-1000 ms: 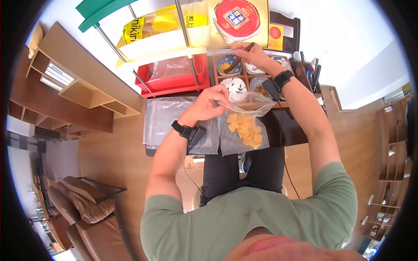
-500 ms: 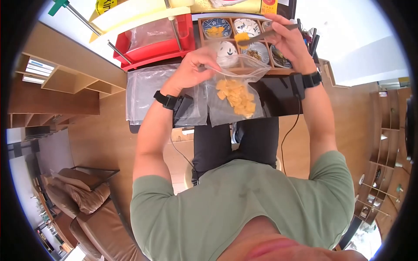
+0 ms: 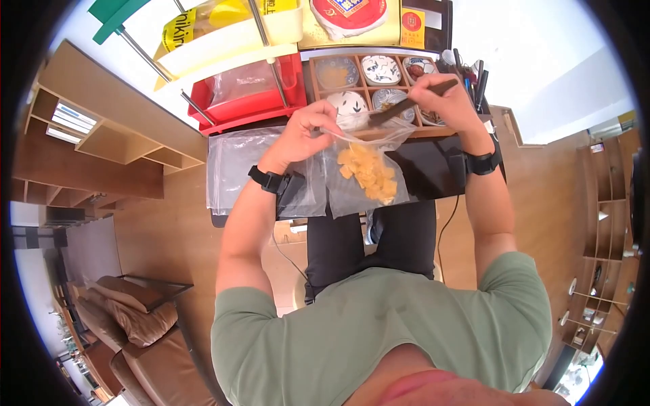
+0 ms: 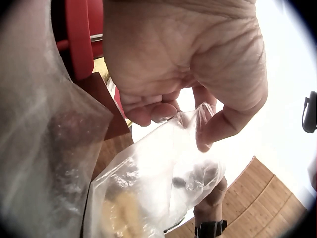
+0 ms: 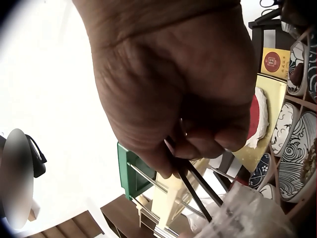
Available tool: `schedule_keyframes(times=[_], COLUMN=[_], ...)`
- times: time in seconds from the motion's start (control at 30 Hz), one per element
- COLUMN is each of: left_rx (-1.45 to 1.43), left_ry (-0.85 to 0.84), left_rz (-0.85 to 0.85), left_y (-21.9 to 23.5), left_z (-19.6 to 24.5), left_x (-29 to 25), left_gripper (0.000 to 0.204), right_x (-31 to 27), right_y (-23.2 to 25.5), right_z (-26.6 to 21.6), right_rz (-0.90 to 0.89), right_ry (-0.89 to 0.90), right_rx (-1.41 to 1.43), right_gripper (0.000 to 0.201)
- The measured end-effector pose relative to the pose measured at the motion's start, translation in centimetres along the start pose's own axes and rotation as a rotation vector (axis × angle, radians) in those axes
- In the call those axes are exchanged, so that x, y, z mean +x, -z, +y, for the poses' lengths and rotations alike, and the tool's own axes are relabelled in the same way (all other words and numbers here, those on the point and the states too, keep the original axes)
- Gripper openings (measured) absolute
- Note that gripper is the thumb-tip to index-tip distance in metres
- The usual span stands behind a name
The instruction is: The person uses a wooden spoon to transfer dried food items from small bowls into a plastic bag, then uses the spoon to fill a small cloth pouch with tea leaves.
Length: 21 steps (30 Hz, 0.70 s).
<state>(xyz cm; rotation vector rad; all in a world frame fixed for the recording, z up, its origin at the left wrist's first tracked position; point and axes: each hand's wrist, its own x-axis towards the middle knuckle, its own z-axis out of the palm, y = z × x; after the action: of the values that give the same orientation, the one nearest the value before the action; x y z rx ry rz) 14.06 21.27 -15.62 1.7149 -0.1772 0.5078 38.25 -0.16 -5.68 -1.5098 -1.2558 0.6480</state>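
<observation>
bag in one hand, tongs in the other

ok so the left hand (image 3: 306,132) has a pinch on the rim of a clear bag (image 3: 337,197): thumb on one side, fingertips on the other, gap shut down to the plastic, the rest of the fingers kinda curled. the bag hangs from that pinch, off to the right of the left fingers and toward the body, with a bunch of yellow bits (image 3: 367,172) in it.

right hand (image 3: 447,101) is curled round dark tongs (image 3: 403,108), thumb and fingers closed on them. the two arms sit a little apart just past the right fingers, and the tips point left to the bag's mouth. can't tell if the tips have hold of anything.

flat bags (image 3: 233,172) lie left of the left fingers, under that forearm, on the dark table (image 3: 423,162). just beyond both sets of fingers is a wooden tray (image 3: 439,131) split into sections, each with a bowl where i can see in. the blue bowl (image 3: 336,73) is past the left fingertips with some yellow stuff in it.

further out, a red bin (image 3: 203,111) is beyond the left fingers, on the left, under a rack with a yellow pack (image 3: 196,24). the pens (image 3: 481,84) stand right of the right fingers, and a red disc (image 3: 349,13) is out past the tray, with a small yellow card (image 3: 412,28) beside it.
</observation>
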Motion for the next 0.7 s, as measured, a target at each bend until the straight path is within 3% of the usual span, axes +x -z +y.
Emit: schedule_keyframes(times=[0.07,0.17,0.3,0.37,0.5,0.7], left_rx=[0.011,0.051,0.014,-0.007,0.024,0.020], left_ry=[-0.014,-0.017,-0.012,0.013,-0.016,-0.004], left_rz=[0.003,-0.010,0.001,-0.008,-0.011,-0.009], left_y=[0.0,0.0,-0.3,-0.1,0.1,0.0], left_z=[-0.1,0.9,0.6,0.7,0.5,0.6], left_x=[0.0,0.4,-0.3,0.2,0.2,0.2], left_gripper=[0.025,0.024,0.024,0.024,0.024,0.024], right_x=[1.6,5.5,9.0,10.6,12.4,13.9], right_y=[-0.7,-2.1,-3.5,-3.7,-3.9,-4.3], right_z=[0.5,2.4,3.3,3.5,4.1,4.4], right_rz=[0.195,0.334,0.159,0.116,-0.012,-0.058], right_ry=[-0.004,0.047,0.148,0.143,0.189,0.259], right_rx=[0.238,-0.018,-0.160,-0.376,-0.419,-0.483], right_gripper=[0.018,0.020,0.017,0.018,0.017,0.015])
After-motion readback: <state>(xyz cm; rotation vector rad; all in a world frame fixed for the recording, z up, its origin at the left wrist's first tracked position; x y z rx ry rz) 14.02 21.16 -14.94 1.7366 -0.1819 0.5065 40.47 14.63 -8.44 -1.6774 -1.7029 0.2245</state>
